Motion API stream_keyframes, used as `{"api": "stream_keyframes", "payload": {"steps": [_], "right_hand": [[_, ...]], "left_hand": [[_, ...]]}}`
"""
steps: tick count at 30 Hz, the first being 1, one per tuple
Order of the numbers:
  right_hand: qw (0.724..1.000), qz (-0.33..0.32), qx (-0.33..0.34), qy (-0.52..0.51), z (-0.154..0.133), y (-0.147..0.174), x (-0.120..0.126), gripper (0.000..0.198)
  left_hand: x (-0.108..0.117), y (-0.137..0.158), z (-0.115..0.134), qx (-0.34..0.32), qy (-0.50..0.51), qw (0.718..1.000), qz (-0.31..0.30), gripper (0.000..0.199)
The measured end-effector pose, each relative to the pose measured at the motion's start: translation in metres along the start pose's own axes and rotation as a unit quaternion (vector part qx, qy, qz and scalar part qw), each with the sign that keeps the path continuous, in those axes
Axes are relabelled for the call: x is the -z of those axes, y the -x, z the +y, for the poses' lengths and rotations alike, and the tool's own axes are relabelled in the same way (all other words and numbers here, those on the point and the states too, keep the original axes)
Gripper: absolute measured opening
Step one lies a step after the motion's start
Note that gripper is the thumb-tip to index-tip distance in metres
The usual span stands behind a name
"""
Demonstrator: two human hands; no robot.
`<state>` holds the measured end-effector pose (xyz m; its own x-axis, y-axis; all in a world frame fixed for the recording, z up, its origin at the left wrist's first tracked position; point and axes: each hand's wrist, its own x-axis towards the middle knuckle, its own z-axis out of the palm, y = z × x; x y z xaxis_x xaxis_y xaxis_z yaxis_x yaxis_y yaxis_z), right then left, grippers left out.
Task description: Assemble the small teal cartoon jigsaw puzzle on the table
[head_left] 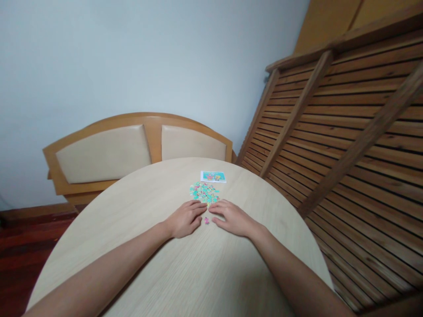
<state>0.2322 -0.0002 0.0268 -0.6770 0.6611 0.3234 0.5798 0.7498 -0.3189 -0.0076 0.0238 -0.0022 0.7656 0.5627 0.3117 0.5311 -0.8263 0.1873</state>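
A heap of small jigsaw puzzle pieces [204, 192], mostly turquoise with bits of pink and yellow, lies on the round table [139, 268]. At its near left edge, my left hand [187, 219] rests palm down with fingers stretched out and thumb apart. My right hand [231, 217] mirrors it from the other side, its fingertips by the near right edge of the heap. Between the two thumbs sits a pink puzzle piece [206, 220], touched by neither hand. Whether a tiny piece lies under the fingertips is hidden.
Behind the heap lies a turquoise picture card [213, 177] with cartoon figures. A padded wooden headboard [152, 132] stands beyond the table against the wall [139, 57]. Wooden slats [330, 132] lean along the right side.
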Motion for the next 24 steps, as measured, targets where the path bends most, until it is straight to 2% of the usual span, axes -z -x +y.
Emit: {"api": "stream_keyframes", "payload": {"steps": [4,11,15,20,24], "right_hand": [[1.0,0.006,-0.027,-0.012,0.014,0.004,-0.001,0.036],[0.992,0.078,-0.1,-0.003,0.039,0.011,-0.006,0.039],[0.987,0.104,-0.12,0.007,0.051,0.013,-0.012,0.051],[0.991,0.077,-0.108,0.01,0.057,0.015,-0.018,0.05],[0.992,0.068,-0.103,0.026,0.055,0.013,-0.017,0.044]], "left_hand": [[0.003,0.0,0.003,0.002,0.008,1.0,0.02,0.038],[0.012,0.001,0.011,-0.075,0.049,0.996,0.025,0.028],[0.013,0.001,0.011,-0.087,0.049,0.995,0.015,0.025],[0.01,0.001,0.009,-0.108,0.058,0.992,0.009,0.025],[0.01,0.001,0.011,-0.088,0.045,0.995,0.016,0.026]]}}
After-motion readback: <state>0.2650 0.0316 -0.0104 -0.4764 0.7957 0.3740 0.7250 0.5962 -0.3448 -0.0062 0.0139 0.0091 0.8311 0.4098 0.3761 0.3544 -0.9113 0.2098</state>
